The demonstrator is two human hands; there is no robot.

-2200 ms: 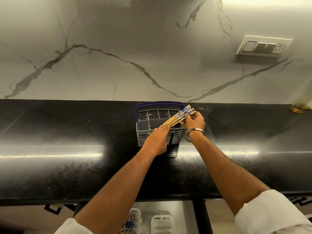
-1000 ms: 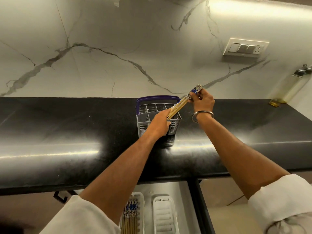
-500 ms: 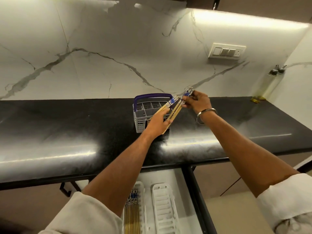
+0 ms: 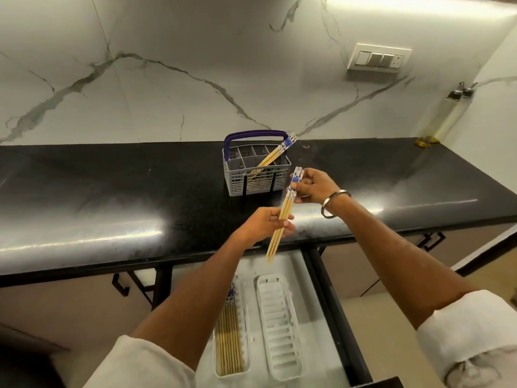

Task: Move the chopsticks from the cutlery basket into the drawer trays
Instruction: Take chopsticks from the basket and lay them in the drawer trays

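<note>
A small bundle of wooden chopsticks [image 4: 285, 211] with blue-patterned tops hangs over the counter's front edge, tips pointing down at the open drawer. My right hand [image 4: 314, 186] pinches the patterned tops and my left hand [image 4: 265, 224] grips the shafts lower down. Behind them the grey cutlery basket [image 4: 256, 182] with a purple handle holds a few more chopsticks [image 4: 272, 156] leaning to the right. In the drawer the left white tray [image 4: 246, 329] holds several chopsticks [image 4: 229, 343], partly hidden by my left forearm. The right white tray [image 4: 281, 329] holds nothing.
The black stone countertop [image 4: 112, 208] runs the full width under a marble wall. A switch plate [image 4: 377, 58] is on the wall at the right, and a glass oil bottle [image 4: 444, 119] stands in the far right corner. The drawer's dark right edge [image 4: 335, 317] juts toward me.
Both hands have drawn the bundle out of the basket and toward me, down over the counter edge. A few chopsticks stay in the basket. The view has tilted down, showing more of the drawer.
</note>
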